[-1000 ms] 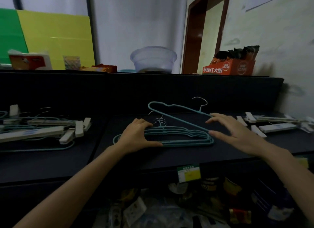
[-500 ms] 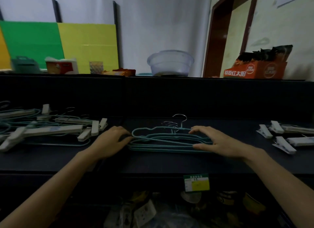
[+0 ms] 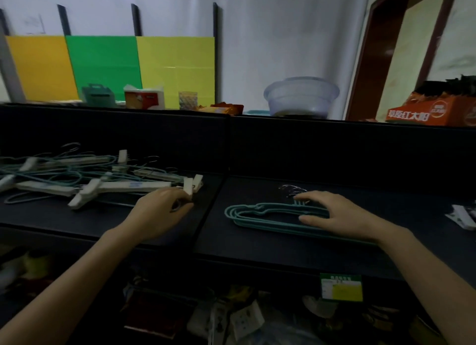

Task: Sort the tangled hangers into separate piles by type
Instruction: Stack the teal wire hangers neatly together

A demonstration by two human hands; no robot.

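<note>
Two hands, at least three teal wire hangers (image 3: 260, 227) stacked under the right hand's (image 3: 334, 216) fingers, about four white clip hangers (image 3: 128, 186) tangled with several teal ones just past the left hand's (image 3: 157, 211) fingertips, exact count unclear, one partly visible clip hanger (image 3: 463, 217) beyond the right wrist

Crowding left stretch of dark shelf (image 3: 257, 249): tangled hanger pile (image 3: 85, 182), clips and wire hooks sticking up. Occupying middle-right: flat teal hanger stack (image 3: 257, 216), right hand (image 3: 337, 216) lying on it. Leaving bare lane between left hand (image 3: 159, 211) and stack. Walling off rear: tall dark back panel (image 3: 283, 149). Closing right edge: white clip hangers (image 3: 463, 216).
</note>
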